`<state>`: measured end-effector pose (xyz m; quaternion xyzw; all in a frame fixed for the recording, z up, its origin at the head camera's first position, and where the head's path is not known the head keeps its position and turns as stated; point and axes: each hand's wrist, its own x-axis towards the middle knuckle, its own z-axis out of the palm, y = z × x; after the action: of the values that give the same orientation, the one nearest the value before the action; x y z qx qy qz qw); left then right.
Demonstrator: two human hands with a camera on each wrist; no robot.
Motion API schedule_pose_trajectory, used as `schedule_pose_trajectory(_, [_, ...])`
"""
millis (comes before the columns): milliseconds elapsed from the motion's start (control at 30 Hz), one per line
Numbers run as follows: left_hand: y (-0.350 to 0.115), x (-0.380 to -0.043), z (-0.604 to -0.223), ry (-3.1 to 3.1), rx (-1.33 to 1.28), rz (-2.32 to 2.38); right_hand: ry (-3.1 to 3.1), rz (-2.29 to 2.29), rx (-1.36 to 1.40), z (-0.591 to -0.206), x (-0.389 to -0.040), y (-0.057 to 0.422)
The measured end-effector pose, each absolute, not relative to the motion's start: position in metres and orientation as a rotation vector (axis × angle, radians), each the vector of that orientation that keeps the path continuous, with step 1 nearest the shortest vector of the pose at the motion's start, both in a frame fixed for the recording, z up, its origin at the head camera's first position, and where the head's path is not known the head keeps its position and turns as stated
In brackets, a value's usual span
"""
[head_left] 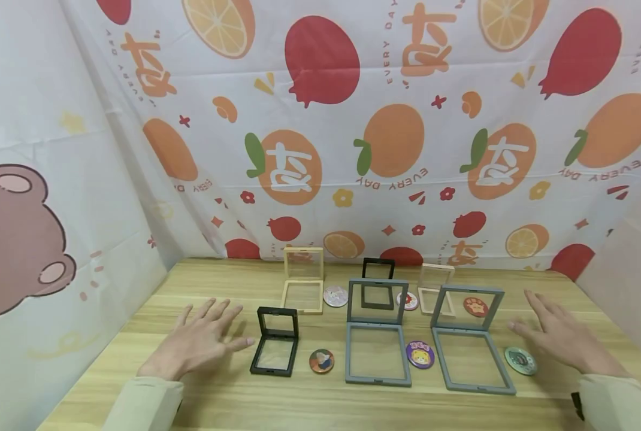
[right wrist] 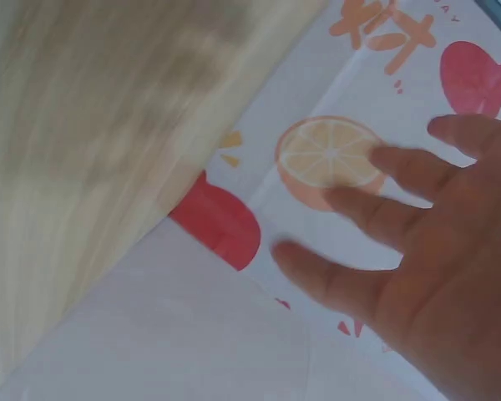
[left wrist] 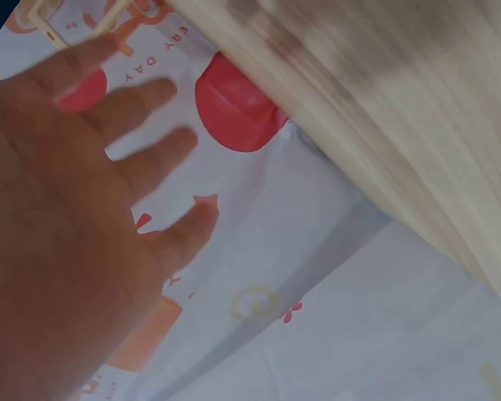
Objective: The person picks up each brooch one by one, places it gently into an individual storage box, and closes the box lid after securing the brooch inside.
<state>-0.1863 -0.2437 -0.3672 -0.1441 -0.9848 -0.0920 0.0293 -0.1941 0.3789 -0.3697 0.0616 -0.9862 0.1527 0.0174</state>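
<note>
My left hand (head_left: 202, 338) is over the left side of the wooden table, fingers spread and holding nothing; its palm shows in the left wrist view. Just right of its thumb stands a small black display frame (head_left: 280, 335), unfolded, with an orange-brown round badge (head_left: 321, 361) beside it. Over the right side my right hand (head_left: 560, 335) has its fingers extended, with nothing in it. Nearest to it lies a green badge (head_left: 520, 361), next to an unfolded grey frame (head_left: 460, 328). Another grey frame (head_left: 375, 324) stands mid-table, a purple badge (head_left: 420, 354) between the two.
Farther back are a yellow frame (head_left: 302, 281), a black frame (head_left: 378, 261) and a cream frame (head_left: 437, 265), all unfolded. Among them lie a lavender badge (head_left: 335, 296), a white-and-red badge (head_left: 407, 300) and a red badge (head_left: 475, 307). A fruit-printed cloth (head_left: 342, 137) hangs behind the table (head_left: 234, 401).
</note>
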Motion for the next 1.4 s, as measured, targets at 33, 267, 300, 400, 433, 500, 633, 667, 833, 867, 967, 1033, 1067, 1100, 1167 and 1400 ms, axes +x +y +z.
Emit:
schedule_pose_trajectory(33, [-0.244, -0.186, -0.367, -3.044, -0.469, -0.269, -3.049, 0.446, 0.217, -0.369, -0.195, 0.378])
schedule_pose_trajectory(267, [-0.247, -0.187, -0.362, -3.044, -0.588, -0.232, -2.967, 0.450, 0.284, -0.360, -0.197, 0.371])
schedule_pose_trajectory(300, [-0.247, -0.187, -0.362, -3.037, -0.607, -0.245, -2.962, 0.458, 0.287, -0.358, -0.197, 0.370])
schedule_pose_trajectory(400, [-0.247, -0.187, -0.361, -3.019, -0.662, -0.318, -2.951, 0.505, 0.327, -0.354, -0.196, 0.364])
schedule_pose_trajectory(433, [-0.247, -0.188, -0.361, -3.017, -0.678, -0.346, -2.948, 0.529, 0.345, -0.353, -0.196, 0.361])
schedule_pose_trajectory(500, [-0.246, -0.188, -0.361, -3.015, -0.700, -0.389, -2.941, 0.573, 0.383, -0.351, -0.195, 0.356])
schedule_pose_trajectory(633, [-0.244, -0.189, -0.363, -3.009, -0.723, -0.419, -2.926, 0.594, 0.427, -0.346, -0.194, 0.346])
schedule_pose_trajectory(667, [-0.244, -0.189, -0.363, -3.007, -0.724, -0.418, -2.927, 0.592, 0.428, -0.345, -0.194, 0.344])
schedule_pose_trajectory(833, [-0.241, -0.190, -0.364, -2.996, -0.745, -0.417, -2.928, 0.596, 0.457, -0.341, -0.194, 0.337])
schedule_pose_trajectory(867, [-0.241, -0.190, -0.364, -2.989, -0.759, -0.413, -2.927, 0.602, 0.461, -0.340, -0.194, 0.335])
schedule_pose_trajectory(967, [-0.240, -0.191, -0.365, -2.967, -0.794, -0.399, -2.914, 0.652, 0.488, -0.341, -0.196, 0.327])
schedule_pose_trajectory(1033, [-0.240, -0.191, -0.365, -2.954, -0.809, -0.394, -2.907, 0.699, 0.502, -0.342, -0.197, 0.321])
schedule_pose_trajectory(1067, [-0.240, -0.191, -0.365, -2.947, -0.816, -0.384, -2.902, 0.729, 0.518, -0.343, -0.197, 0.318])
schedule_pose_trajectory(1100, [-0.240, -0.190, -0.366, -2.946, -0.814, -0.385, -2.897, 0.754, 0.534, -0.343, -0.198, 0.315])
schedule_pose_trajectory(1167, [-0.240, -0.189, -0.366, -2.947, -0.816, -0.396, -2.888, 0.773, 0.554, -0.344, -0.199, 0.309])
schedule_pose_trajectory(1400, [-0.236, -0.190, -0.367, -2.969, -0.844, -0.419, -2.860, 0.771, 0.605, -0.344, -0.201, 0.291])
